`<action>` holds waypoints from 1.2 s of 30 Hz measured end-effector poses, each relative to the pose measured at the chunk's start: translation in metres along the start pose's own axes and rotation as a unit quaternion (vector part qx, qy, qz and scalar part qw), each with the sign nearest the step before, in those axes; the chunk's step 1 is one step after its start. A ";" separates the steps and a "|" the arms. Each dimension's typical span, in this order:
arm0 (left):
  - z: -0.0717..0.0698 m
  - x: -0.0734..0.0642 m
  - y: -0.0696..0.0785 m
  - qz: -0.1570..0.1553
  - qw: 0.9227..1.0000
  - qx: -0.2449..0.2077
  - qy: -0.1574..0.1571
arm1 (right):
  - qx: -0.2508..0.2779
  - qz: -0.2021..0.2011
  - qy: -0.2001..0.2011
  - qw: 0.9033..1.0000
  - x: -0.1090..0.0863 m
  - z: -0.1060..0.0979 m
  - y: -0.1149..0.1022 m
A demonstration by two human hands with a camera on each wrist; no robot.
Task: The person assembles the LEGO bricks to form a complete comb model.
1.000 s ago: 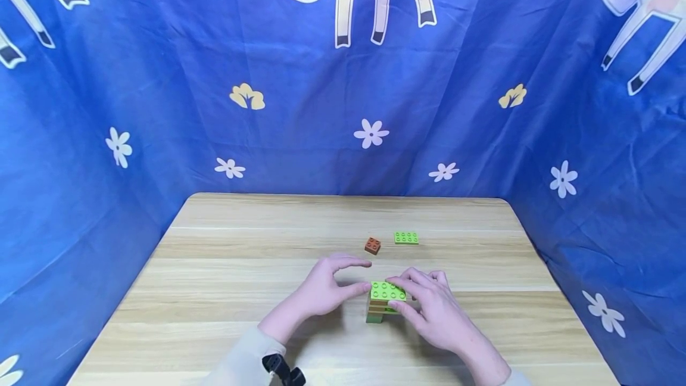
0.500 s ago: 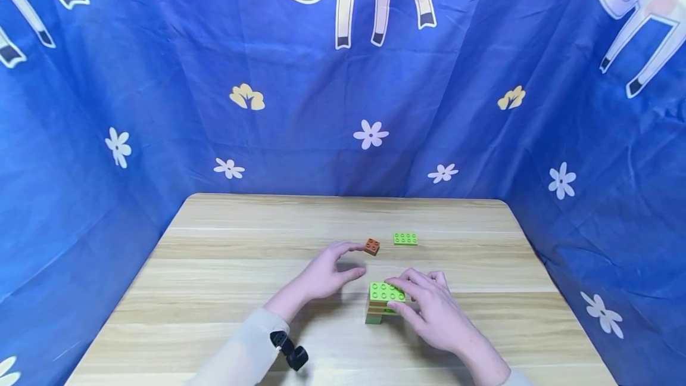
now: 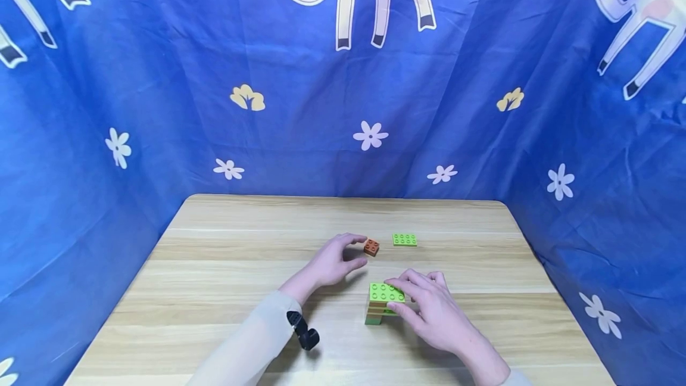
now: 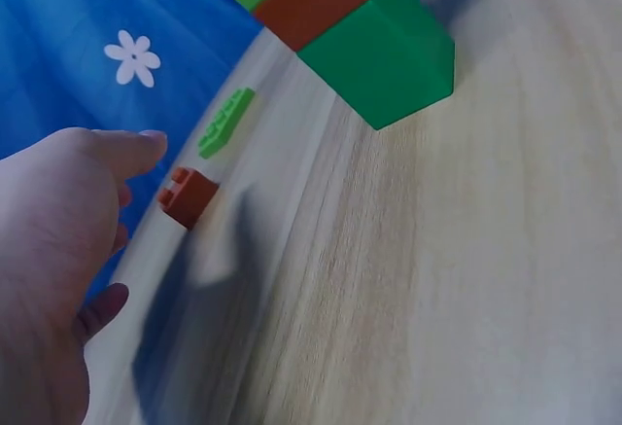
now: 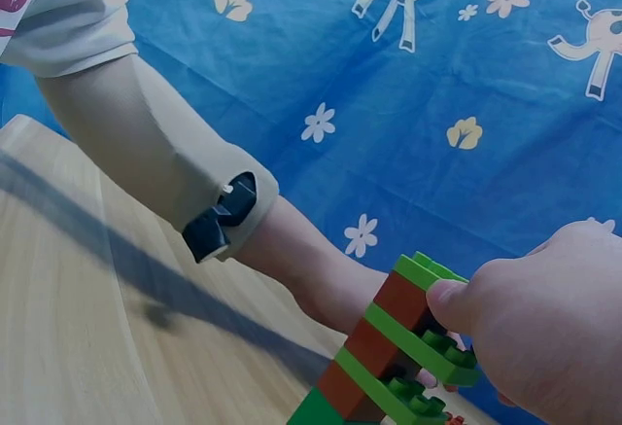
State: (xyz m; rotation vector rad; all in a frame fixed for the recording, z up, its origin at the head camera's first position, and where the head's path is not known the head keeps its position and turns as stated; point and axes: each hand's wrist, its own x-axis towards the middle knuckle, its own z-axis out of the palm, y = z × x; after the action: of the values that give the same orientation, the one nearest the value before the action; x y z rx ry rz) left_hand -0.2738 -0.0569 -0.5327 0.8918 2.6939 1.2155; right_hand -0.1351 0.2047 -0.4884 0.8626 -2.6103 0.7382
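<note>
A stacked toy-brick tower (image 3: 379, 302) stands on the table, layered in brown and lime green over a dark green base, with a studded lime plate on top. My right hand (image 3: 429, 308) grips its right side, thumb at the front and fingers over the top; the right wrist view shows the thumb against the upper layers of the tower (image 5: 374, 347). Farther back, my left hand (image 3: 334, 260) reaches beside a small brown brick (image 3: 371, 247), index finger and thumb spread apart. In the left wrist view the brown brick (image 4: 189, 197) lies beyond the fingertips, and nothing is held.
Behind and right of the brown brick lies a loose lime green plate (image 3: 404, 239). The wooden table (image 3: 241, 237) is bordered by blue printed curtains (image 3: 300, 153) at the back and sides. A black wrist camera (image 3: 304, 331) is strapped over the left sleeve.
My left hand has left the tower's side and moved away from me to the brown brick. My right hand keeps its grip on the tower in the same place.
</note>
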 end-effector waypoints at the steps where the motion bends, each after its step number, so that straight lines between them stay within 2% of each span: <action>1: 0.001 0.002 -0.001 -0.001 1.000 0.001 -0.001 | 0.000 0.000 0.000 1.000 0.000 0.000 0.000; 12: 0.010 0.022 -0.011 0.006 0.999 0.035 0.012 | -0.001 -0.002 0.001 1.000 0.000 0.002 0.001; 17: 0.016 0.028 -0.012 0.010 0.999 0.047 0.004 | -0.001 -0.004 0.005 1.000 0.000 0.002 0.002; 21: 0.021 0.032 -0.011 0.000 0.998 0.065 -0.004 | -0.001 -0.005 0.005 1.000 -0.001 0.002 0.002; 28: 0.025 0.034 -0.008 -0.021 0.995 0.102 -0.006 | 0.003 -0.005 0.003 1.000 -0.001 0.002 0.002; 36: 0.029 0.033 -0.008 -0.026 0.993 0.119 0.006 | 0.004 -0.005 0.005 1.000 -0.001 0.002 0.001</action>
State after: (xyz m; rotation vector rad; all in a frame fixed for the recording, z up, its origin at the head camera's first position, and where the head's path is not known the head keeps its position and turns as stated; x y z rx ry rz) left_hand -0.2970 -0.0240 -0.5527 0.8344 2.8956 0.9057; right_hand -0.1352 0.2054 -0.4908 0.8723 -2.5943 0.7485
